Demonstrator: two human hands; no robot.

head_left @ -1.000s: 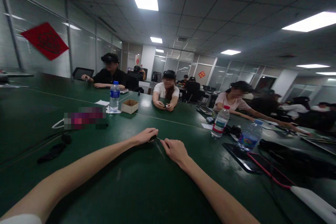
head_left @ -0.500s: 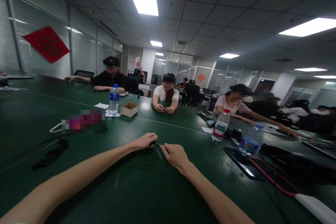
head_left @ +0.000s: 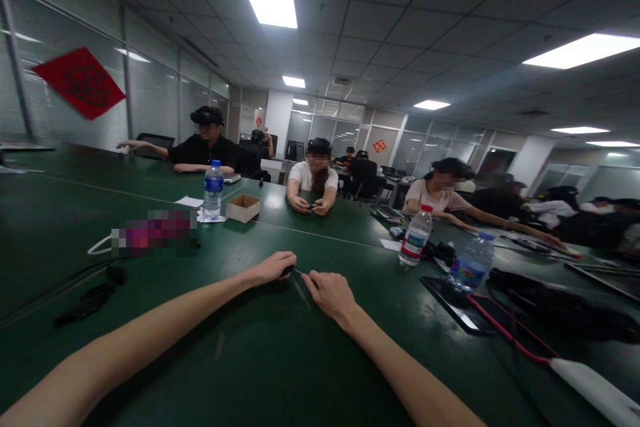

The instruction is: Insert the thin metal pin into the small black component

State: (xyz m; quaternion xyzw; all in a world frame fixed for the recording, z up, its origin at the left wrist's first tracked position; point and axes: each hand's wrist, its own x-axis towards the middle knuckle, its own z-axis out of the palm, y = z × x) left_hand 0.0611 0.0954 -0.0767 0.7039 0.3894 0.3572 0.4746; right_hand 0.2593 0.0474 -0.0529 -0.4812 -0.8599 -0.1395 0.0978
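Head view. Rests both forearms on the table [head_left: 280, 360], hands nearly meeting near its middle. Pinches a small dark piece [head_left: 287, 271] in the left hand [head_left: 270, 268], fingers curled tight round it; too small to tell what kind of piece. Holds the right hand [head_left: 327, 293] at 4 o'clock of the left, just beside it, fingers folded in, tips closed on the end of a thin strand [head_left: 299, 273]. Spans the short gap between the two hands with that strand, low over the tabletop. Shows a bottle [head_left: 213, 190] and a box [head_left: 243, 208] at 11 o'clock of the hands, well apart from them; a black cable [head_left: 87, 303] at 9; a second bottle [head_left: 416, 235] and a third bottle [head_left: 473, 261] at 2; a phone [head_left: 453, 293] at 3. Seats other people along the far edge from 11 to 2
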